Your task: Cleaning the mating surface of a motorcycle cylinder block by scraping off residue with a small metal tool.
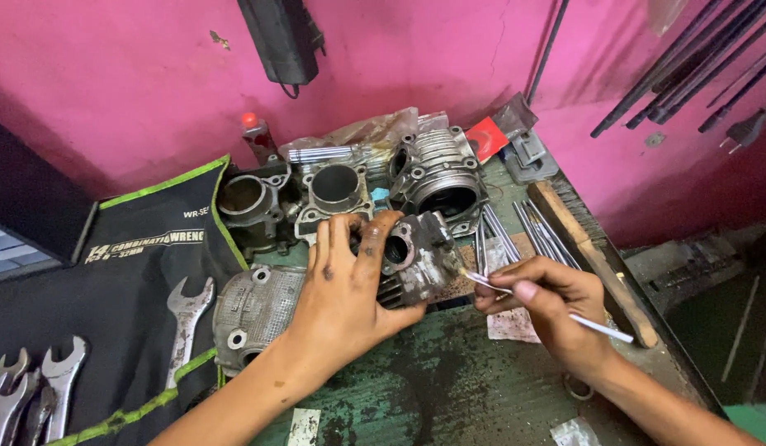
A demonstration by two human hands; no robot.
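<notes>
My left hand (pixel 346 289) grips a grey metal cylinder head (pixel 416 256), tilted above the green bench, with fingers over its top and round port. My right hand (pixel 548 301) holds a thin white brush (pixel 602 327) like a pen. Its tip touches the right side of the cylinder head. Both hands are smeared with grease.
Several engine cylinders (pixel 333 194) and a finned cylinder block (pixel 441 177) stand behind. A metal engine cover (pixel 251 310) lies at left beside a black wrench roll (pixel 135 272) with spanners (pixel 185 326). Steel rods (pixel 531 231) and a wooden stick (pixel 593 260) lie at right. The bench edge (pixel 680 363) drops off on the right.
</notes>
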